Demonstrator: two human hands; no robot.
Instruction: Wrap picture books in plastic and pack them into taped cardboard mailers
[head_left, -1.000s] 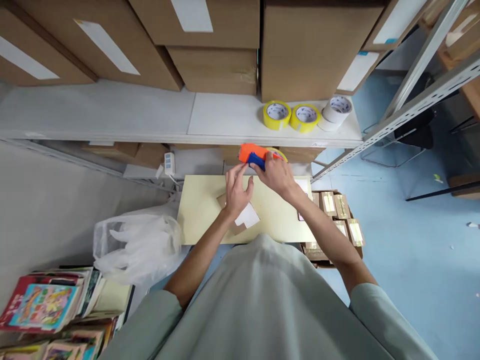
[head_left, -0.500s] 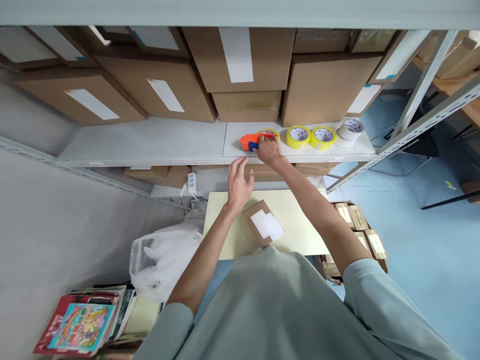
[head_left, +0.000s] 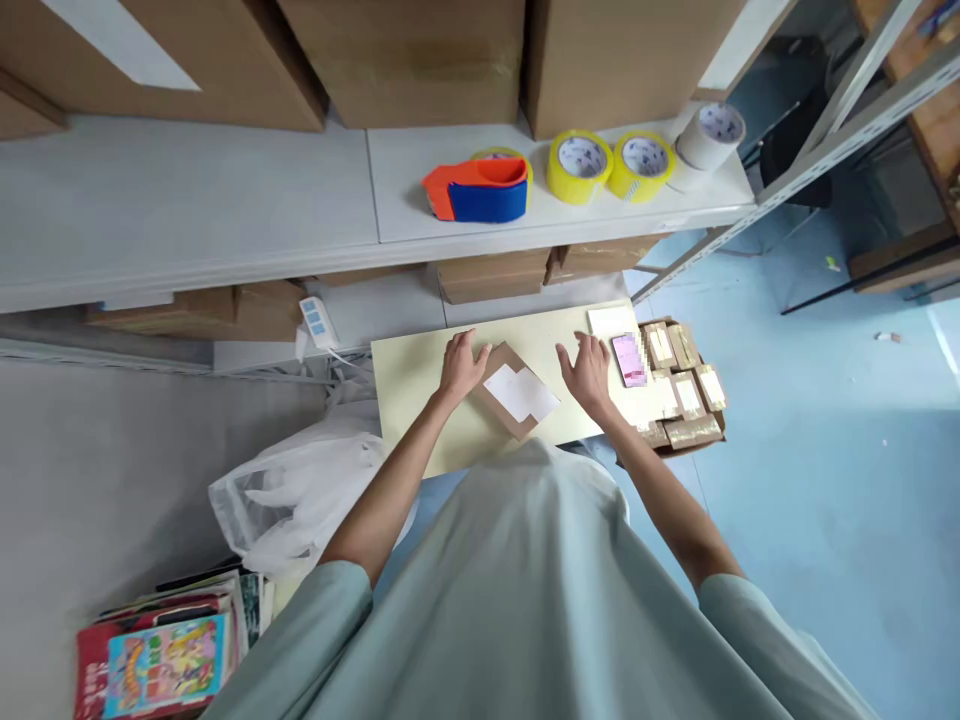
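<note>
A small brown cardboard box with white paper labels on top lies turned at an angle on the pale yellow tabletop. Just left of the box is my left hand, its fingers apart and nothing in it. On the other side, a short way off the box, my right hand is empty with thumb and fingers spread. An orange and blue tape dispenser rests on the grey shelf above, beyond both hands.
Yellow-rimmed tape rolls and a white roll stand on the shelf before large cartons. A phone lies right on the table. Beside it sits a carton of small boxes. White plastic bags hang at left.
My right hand has let go of the tape dispenser on the shelf and come down to the right of the small box. My left hand has lowered beside the box. The view has tilted down.
</note>
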